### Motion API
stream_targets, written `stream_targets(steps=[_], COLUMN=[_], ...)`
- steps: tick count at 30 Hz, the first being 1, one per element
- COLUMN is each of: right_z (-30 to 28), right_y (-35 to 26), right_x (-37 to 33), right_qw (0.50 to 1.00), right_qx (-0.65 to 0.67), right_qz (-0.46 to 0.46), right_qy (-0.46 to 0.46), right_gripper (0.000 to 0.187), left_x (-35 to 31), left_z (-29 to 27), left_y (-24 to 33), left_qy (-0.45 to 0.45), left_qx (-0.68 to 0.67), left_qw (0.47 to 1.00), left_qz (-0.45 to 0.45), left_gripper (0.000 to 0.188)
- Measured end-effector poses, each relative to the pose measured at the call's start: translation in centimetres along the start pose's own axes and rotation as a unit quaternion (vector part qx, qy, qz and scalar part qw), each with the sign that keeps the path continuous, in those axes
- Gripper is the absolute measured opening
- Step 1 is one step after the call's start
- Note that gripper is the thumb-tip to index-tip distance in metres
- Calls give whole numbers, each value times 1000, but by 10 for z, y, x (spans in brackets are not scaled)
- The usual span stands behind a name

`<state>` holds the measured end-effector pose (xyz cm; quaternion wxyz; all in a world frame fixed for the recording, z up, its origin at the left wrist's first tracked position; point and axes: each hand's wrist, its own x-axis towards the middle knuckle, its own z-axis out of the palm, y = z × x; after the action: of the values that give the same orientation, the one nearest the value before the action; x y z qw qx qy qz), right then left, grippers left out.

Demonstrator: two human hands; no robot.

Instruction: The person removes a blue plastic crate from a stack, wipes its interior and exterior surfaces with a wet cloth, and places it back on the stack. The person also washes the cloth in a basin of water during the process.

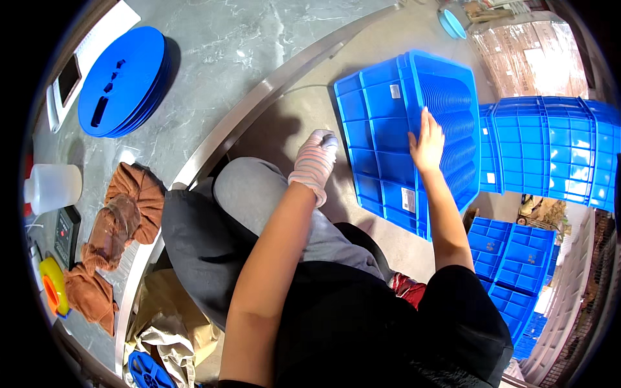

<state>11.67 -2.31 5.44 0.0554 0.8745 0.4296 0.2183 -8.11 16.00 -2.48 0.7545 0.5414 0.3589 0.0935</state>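
To the right stands a blue plastic crate (375, 129), tilted toward me. It holds rows of closely stacked blue discs (453, 123). My bare right hand (427, 142) reaches over the crate's near rim, fingers stretched and thumb apart, with nothing visible in it. My left hand (315, 161), in a striped pink-and-grey knitted glove, hangs in front of my knee, left of the crate and apart from it. Its fingers are drawn together, and their underside is hidden. A short stack of blue reels (126, 81) lies on the grey marbled table (226, 39).
More blue crates stand stacked at right (550, 149) and lower right (511, 258). A brown cloth (139, 207), a whitish plastic jug (57, 187) and a yellow-orange tape roll (53, 284) lie along the table. Below its edge sits a bag (174, 310) beside a blue reel (149, 370).
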Motion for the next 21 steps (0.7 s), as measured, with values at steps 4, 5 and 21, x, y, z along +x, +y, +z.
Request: stream_targets(steps=[4,5,21], right_z=[-4,-4,11], right_y=[18,24,36], right_x=[-44,-48,-77], right_qw=[999,998,979], right_qx=[-5,18,110], right_qz=[52,37,170], right_qy=[8,45,4], right_gripper=[68,57,27], left_x=[14,18,-14], left_z=[2,0,26], left_y=[-30,-33,-12], left_qy=[36,29,45], left_qx=[96,92,373], left_qw=[993,995,926], left_qz=[56,16,29], left_gripper=[23,25,30])
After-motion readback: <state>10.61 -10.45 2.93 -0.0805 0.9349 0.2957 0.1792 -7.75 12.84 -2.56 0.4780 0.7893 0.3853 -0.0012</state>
